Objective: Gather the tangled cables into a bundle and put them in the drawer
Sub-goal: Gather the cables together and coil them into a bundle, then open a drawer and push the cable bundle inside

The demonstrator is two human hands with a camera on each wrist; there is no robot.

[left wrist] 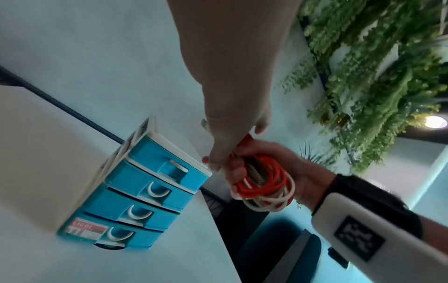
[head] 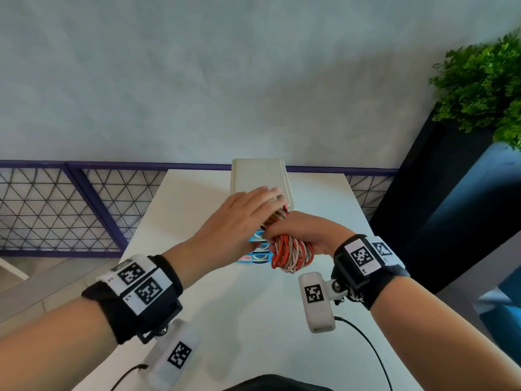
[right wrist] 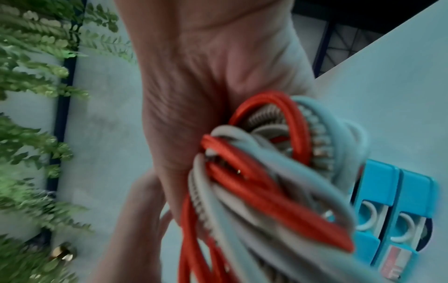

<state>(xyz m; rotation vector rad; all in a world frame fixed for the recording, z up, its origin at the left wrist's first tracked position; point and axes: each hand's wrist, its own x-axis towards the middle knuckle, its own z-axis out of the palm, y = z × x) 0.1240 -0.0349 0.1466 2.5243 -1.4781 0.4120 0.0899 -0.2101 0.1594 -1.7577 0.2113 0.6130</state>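
My right hand [head: 306, 235] is closed round the cables [head: 290, 253], already coiled into a red-and-white bundle and held above the desk [head: 197, 215] just in front of the drawer unit [left wrist: 135, 193]. My left hand [head: 239, 218] lies over the bundle's far end, fingers fairly straight, apparently steadying loose loops (its grip is partly hidden). All four blue drawers look closed, so I judge one must be opened first. Bare desk surface remains on the left; the right edge lies close.

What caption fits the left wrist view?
Right hand grips coiled red and white cables beside a blue drawer unit.
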